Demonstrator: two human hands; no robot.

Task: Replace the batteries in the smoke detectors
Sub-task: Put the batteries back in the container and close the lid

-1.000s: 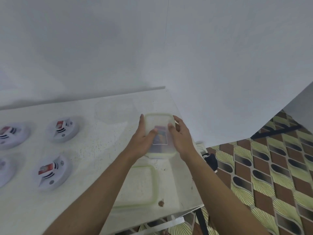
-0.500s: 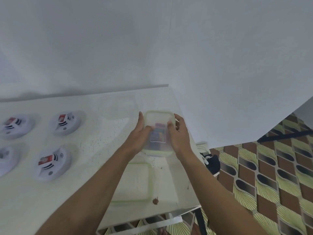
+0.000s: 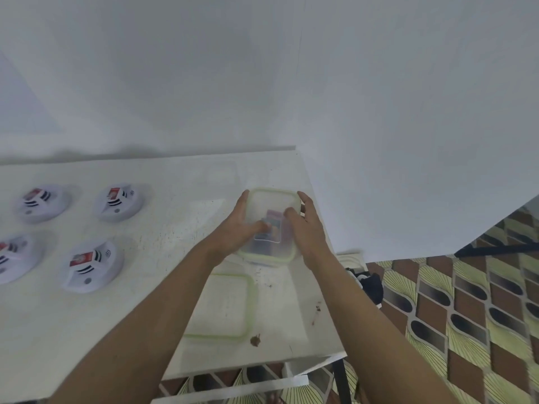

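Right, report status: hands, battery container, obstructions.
Left hand and right hand grip the lidded container, thumbs on top. Coloured items inside, blurred. Four smoke detectors untouched at left. Loose lid beside it, near side.

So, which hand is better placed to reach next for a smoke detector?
Left, probably. The left hand and right hand both grip the container, but the smoke detectors all lie to its left on the table, on the left hand's side.

White smoke detectors (image 3: 90, 266) (red labels (image 3: 82, 259)), green-rimmed lid (image 3: 224, 304), brown-and-yellow patterned floor (image 3: 466, 330)
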